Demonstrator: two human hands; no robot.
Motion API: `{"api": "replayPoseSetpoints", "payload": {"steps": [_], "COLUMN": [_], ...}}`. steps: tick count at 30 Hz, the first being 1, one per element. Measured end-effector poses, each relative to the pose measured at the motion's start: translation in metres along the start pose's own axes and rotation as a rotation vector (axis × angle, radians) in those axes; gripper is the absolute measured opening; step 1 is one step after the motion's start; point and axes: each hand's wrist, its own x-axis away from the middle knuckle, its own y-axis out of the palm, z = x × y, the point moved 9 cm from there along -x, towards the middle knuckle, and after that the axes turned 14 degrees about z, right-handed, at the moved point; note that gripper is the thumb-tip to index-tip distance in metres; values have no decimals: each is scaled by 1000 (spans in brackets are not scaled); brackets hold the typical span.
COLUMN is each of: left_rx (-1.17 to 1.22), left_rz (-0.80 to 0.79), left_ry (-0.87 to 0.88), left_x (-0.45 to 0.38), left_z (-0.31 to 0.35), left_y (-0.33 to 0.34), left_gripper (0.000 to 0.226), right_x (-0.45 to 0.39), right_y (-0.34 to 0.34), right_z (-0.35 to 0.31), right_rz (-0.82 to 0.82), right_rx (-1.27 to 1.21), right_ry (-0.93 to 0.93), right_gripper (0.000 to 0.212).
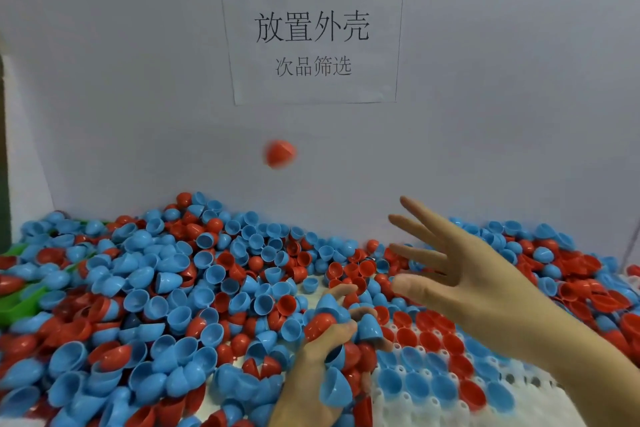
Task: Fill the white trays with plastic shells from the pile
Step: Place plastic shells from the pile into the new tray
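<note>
Head view, ordered from near to far. At lower centre, a clutch of blue and red shells point(341, 333) is gripped by the left hand point(322, 357), whose fingers are curled round them. Beside it at lower right lies the white tray point(519, 388), where red and blue shells are seated in some pockets and other pockets are seen vacant. Above the tray, the right hand point(460, 274) is held fully spread, with nothing in it. Across the middle of the frame the pile point(156, 288) is heaped against the wall. One blurred red shell point(280, 153) is seen airborne at centre, below one printed sign point(313, 33). The step is judged best done by seating shells singly, one per vacant pocket. Counted: two hands, one visible tray; loose shells are too many to count.
</note>
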Motion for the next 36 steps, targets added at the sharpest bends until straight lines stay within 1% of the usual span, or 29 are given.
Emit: {"api": "replayPoseSetpoints", "payload": {"steps": [2, 4, 8, 10, 14, 19, 22, 24, 27, 29, 32, 33, 34, 36], "left_rx": [3, 8, -6, -2, -25, -90, -112, -99, -86, -107, -113, -111, -103, -73], "left_rz": [-2, -13, -18, -29, -32, -64, -88, -96, -144, -122, -70, -51, -28, 11], "left_ry": [6, 7, 16, 15, -12, -13, 17, 4, -8, -13, -22, -32, -41, -42], "left_x": [0, 0, 0, 0, -1, 1, 3, 4, 7, 7, 3, 2, 1, 0], "left_z": [2, 1, 1, 1, -4, -6, -5, -5, -5, -6, -6, -6, -6, -5], "left_y": [0, 1, 2, 2, -3, -5, -2, 1, 9, 9, 5, 4, 2, 0], "left_gripper": [51, 44, 50, 52, 52, 56, 59, 63, 64, 66, 69, 71, 71, 64], "right_x": [-3, 2, 9, 12, 19, 20, 17, 17, 18, 19, 17, 17, 17, 18], "right_y": [6, 10, 13, 18, 32, 36, 33, 33, 27, 26, 17, 12, 7, 0], "right_z": [2, 11, 35, 46, 65, 66, 64, 64, 62, 61, 69, 73, 76, 80], "right_rz": [39, 38, 65, 65, 54, 48, 71, 87, 154, 177, 244, 280, 311, 343], "right_rx": [122, 187, 266, 301, 363, 363, 359, 265, 247, 267, 446, 465, 452, 410], "right_ry": [-34, -25, 35, 69, 91, 73, 62, 94, 106, 97, 77, 96, 122, 191], "right_gripper": [89, 73, 37, 29, 30, 34, 25, 18, 20, 21, 28, 30, 30, 29]}}
